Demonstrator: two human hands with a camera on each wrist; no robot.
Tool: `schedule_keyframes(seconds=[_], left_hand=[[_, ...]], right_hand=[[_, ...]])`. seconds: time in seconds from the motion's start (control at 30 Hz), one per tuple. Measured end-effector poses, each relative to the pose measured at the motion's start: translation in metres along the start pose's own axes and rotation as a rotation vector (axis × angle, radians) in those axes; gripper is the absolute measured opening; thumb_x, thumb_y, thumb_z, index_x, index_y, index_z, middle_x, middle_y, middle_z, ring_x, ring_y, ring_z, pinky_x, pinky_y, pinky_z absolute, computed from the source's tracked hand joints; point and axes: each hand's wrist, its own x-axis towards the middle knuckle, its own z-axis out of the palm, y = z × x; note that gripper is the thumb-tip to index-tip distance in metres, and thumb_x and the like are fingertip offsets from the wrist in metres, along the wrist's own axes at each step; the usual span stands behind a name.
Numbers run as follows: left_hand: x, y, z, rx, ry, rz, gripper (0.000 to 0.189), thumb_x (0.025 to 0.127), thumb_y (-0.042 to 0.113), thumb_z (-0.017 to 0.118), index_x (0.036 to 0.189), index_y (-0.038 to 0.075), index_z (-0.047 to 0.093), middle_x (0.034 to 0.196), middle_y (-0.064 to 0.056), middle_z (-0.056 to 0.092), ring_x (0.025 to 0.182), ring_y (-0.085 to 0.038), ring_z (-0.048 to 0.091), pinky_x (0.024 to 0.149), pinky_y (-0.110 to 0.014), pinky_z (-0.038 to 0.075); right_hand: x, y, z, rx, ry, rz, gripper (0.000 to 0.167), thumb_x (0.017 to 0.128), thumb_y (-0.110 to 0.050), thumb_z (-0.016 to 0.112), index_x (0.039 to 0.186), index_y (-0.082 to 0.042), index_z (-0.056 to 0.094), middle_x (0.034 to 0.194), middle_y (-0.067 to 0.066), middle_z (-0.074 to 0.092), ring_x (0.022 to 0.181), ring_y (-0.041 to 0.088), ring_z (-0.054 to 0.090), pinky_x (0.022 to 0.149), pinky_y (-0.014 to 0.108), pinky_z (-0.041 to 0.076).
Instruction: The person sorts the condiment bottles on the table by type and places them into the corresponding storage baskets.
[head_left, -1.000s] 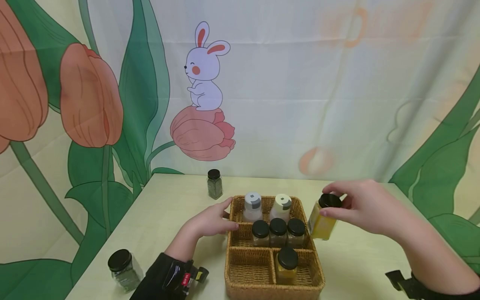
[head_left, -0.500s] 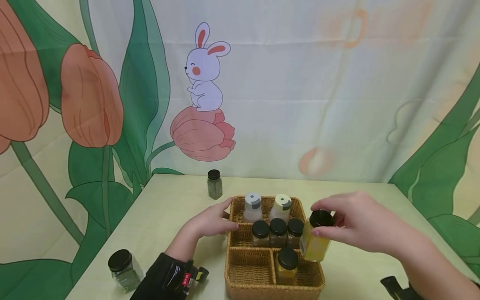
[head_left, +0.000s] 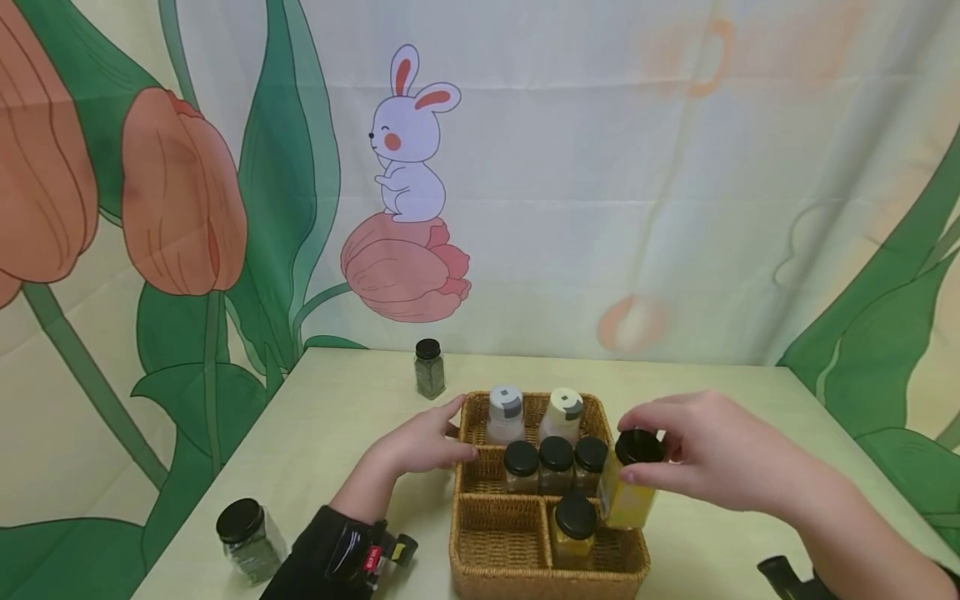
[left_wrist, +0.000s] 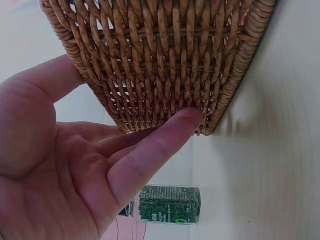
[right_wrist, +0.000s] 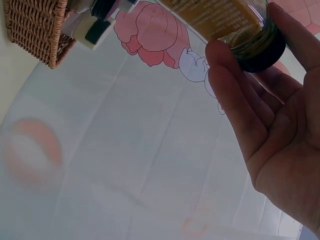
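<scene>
Bare hands (head_left: 426,443), black left cuff (head_left: 324,552), red label (head_left: 372,557)

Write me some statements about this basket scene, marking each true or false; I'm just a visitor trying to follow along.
1. The right hand holds a yellow jar near its black lid. True.
2. The left hand holds a jar. False: it touches the side of the wicker basket.
3. Three black-lidded jars stand side by side in the basket's middle row. True.
4. The two bottles in the back row have black caps. False: one cap is pale grey, the other cream.
5. Two green-filled jars are on the table, outside the basket. True.
</scene>
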Motion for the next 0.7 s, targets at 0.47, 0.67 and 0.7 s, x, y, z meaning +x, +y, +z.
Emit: schedule_keyframes(seconds=[0.47,0.67,0.7], left_hand=[[0.0,0.001,0.0,0.01,0.001,0.004,0.099,0.088,0.025,0.079,0.163,0.004,0.019,0.143,-0.028,0.052,0.112,-0.031,0.065,0.073,-0.035,0.058],[0.0,0.0,0.0,0.007,0.0,0.003,0.098,0.088,0.025,0.079,0.163,0.005,0.019,0.143,-0.028,0.051,0.112,-0.031,0.065,0.073,-0.036,0.059],[0.0,0.0,0.0,0.005,-0.001,0.002,0.099,0.088,0.025,0.079,0.163,0.005,0.019,0.143,-0.028,0.051,0.112,-0.031,0.065,0.073,-0.036,0.059]], right_hand=[[-0.002,0.001,0.009,-0.005,-0.039,0.009,0.032,0.09,-0.043,0.078,0.111,-0.02,0.072,0.094,-0.015,0.068,0.06,-0.007,0.051,0.056,0.021,0.049],[-0.005,0.002,0.016,0.014,-0.059,0.02,0.033,0.089,-0.043,0.079,0.11,-0.02,0.072,0.093,-0.015,0.068,0.058,-0.007,0.049,0.056,0.02,0.048],[-0.005,0.002,0.017,0.018,-0.062,0.021,0.033,0.089,-0.043,0.079,0.11,-0.019,0.072,0.093,-0.015,0.068,0.059,-0.007,0.05,0.056,0.02,0.048]])
